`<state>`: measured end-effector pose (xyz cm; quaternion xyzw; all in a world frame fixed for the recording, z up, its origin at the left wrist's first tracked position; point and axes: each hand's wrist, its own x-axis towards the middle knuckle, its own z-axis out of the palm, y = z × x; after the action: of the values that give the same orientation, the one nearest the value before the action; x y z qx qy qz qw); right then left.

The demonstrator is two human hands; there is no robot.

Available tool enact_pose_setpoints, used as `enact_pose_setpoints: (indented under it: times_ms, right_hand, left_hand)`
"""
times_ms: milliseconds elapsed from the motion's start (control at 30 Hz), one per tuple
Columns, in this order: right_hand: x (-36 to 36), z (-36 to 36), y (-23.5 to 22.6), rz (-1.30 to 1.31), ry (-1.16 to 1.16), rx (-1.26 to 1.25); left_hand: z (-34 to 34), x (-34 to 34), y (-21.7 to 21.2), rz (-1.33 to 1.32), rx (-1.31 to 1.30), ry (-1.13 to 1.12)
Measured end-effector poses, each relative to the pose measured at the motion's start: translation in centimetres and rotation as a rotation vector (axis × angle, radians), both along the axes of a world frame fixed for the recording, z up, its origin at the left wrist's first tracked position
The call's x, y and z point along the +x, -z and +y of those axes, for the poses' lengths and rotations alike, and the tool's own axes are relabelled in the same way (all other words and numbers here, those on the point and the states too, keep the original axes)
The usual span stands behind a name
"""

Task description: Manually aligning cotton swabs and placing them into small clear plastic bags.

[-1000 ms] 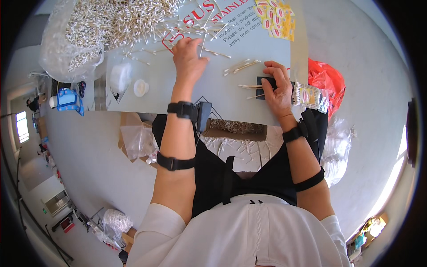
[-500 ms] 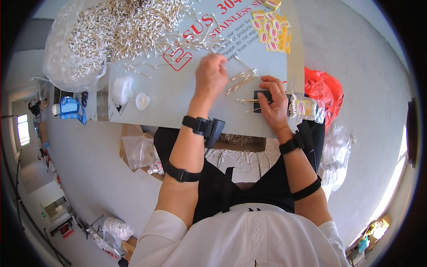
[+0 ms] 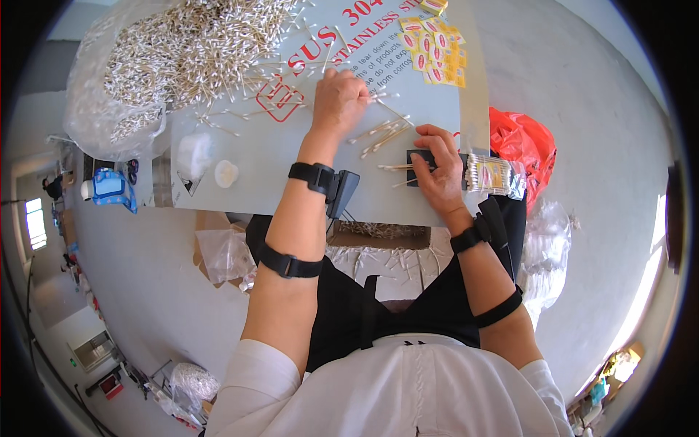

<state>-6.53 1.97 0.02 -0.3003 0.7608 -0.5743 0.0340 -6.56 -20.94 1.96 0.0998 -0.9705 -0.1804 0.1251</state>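
My left hand (image 3: pixel 340 102) is closed in a pinch over the table, with cotton swabs (image 3: pixel 384 95) sticking out by its fingertips. Close by, a small loose group of cotton swabs (image 3: pixel 386 135) lies between my two hands. My right hand (image 3: pixel 441 175) rests with curled fingers on a small black block (image 3: pixel 415 157), gripping it against the tabletop. A few swab tips (image 3: pixel 393 168) poke out from the block's left side; what lies under the palm is hidden. Just right of that hand sits a clear pack of swabs (image 3: pixel 486 173) with a yellow label.
A big heap of cotton swabs (image 3: pixel 196 51) spills from a clear plastic bag (image 3: pixel 87 116) at the far left. Yellow labels (image 3: pixel 435 51) lie at the far right of the metal-sheet tabletop (image 3: pixel 291 193). A white round cap (image 3: pixel 226 173) is at left; a red bag (image 3: pixel 528 146) hangs at right.
My left hand has moved slightly up and left, toward the scattered swabs, and its fingers now pinch some. The whole view has shifted a little; my right hand stays on the black block.
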Motion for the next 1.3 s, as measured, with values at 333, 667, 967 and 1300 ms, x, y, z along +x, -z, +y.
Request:
enact_pose_setpoints:
  times_ms: [333,667,967,1300]
  right_hand:
    - [-1.6,-1.8,-1.1,-0.211,0.172,0.123]
    - [-4.7,-1.8,-0.6,0.095,-0.048,0.355]
    - [-6.5,-4.4,-1.0,0.111,0.088,0.276]
    - [-4.9,-6.8,0.3,0.327,-0.167,0.312]
  left_hand:
    - [-0.4,0.1,-0.5,-0.047,0.1,0.013]
    - [0.5,1.9,-0.5,-0.018,0.095,0.008]
    - [0.3,4.6,0.0,0.126,0.26,-0.14]
    - [-1.5,6.8,-0.1,0.135,-0.091,0.047]
